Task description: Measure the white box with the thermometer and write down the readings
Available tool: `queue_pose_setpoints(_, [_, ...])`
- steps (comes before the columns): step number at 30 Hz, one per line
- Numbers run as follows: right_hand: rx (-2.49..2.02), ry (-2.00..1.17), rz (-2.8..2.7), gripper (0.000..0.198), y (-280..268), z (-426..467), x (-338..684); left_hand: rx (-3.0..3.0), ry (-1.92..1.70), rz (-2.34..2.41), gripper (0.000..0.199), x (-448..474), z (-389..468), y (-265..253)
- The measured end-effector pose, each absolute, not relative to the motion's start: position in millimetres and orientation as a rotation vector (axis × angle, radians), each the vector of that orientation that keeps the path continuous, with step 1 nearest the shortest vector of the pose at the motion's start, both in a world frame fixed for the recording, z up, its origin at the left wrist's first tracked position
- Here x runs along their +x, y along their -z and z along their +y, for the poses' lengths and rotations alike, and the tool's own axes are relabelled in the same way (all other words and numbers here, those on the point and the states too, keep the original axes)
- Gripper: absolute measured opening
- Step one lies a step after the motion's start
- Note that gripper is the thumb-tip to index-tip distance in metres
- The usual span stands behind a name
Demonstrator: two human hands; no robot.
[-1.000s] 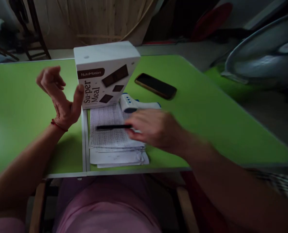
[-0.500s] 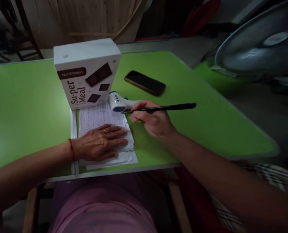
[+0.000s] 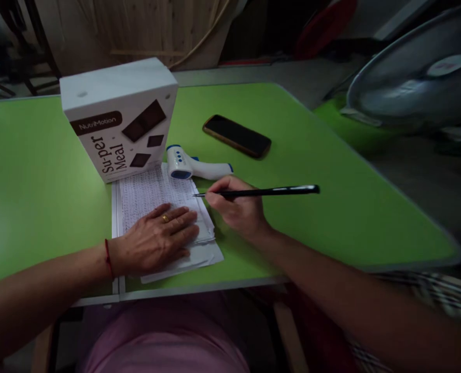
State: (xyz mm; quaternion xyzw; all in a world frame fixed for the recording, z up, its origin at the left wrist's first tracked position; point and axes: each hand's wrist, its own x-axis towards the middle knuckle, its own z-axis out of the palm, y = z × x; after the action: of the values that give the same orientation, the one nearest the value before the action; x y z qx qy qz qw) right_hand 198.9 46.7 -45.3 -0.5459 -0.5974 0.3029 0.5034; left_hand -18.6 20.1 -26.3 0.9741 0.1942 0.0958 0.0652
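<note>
Bright green desk (image 3: 331,207), cut off at left. A white cardboard box (image 3: 115,122) stands at the far end of white paper sheets (image 3: 148,190), writing illegible. The left hand (image 3: 158,238), flat and gripping nothing, covers part; the right hand (image 3: 240,207) pinches 1 slim black pen (image 3: 280,191), tip over the sheets, contact unclear.

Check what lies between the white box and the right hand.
In the head view, the thermometer gun lies between the box and the right hand; some paper shows there too.

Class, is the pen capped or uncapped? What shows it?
Uncapped: the pen shows a bare tip over the papers, beyond the right hand.
</note>
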Motion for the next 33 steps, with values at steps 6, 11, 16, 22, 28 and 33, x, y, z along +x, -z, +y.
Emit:
queue_pose_setpoints(6, [-1.296, -0.607, -1.571, 0.015, 43.7, 43.6, 200.9, 2.910, -0.331, 0.555, 0.059, -20.7, 16.9, 27.5])
queue_pose_setpoints(11, [-1.276, -0.593, -1.638, 0.014, 43.6, 41.1, 202.2, 2.859, -0.333, 0.538, 0.063, -19.0, 16.2, 26.8])
queue_pose_setpoints(16, [-1.288, -0.586, -1.708, 0.013, 40.3, 39.5, 201.0, 2.824, -0.327, 0.556, 0.063, -18.1, 15.1, 25.7])
queue_pose_setpoints(22, [-1.269, -0.587, -1.733, 0.012, 40.5, 40.4, 200.5, 2.826, -0.294, 0.547, 0.059, -16.7, 15.7, 21.5])
queue_pose_setpoints(28, [-1.309, -0.610, -1.754, 0.013, 40.4, 40.2, 201.4, 2.817, -0.318, 0.531, 0.058, -15.9, 16.9, 23.2])
queue_pose_setpoints(33, [-1.316, -0.595, -1.765, 0.013, 38.8, 40.2, 201.2, 2.830, -0.329, 0.523, 0.057, -15.7, 17.2, 23.0])
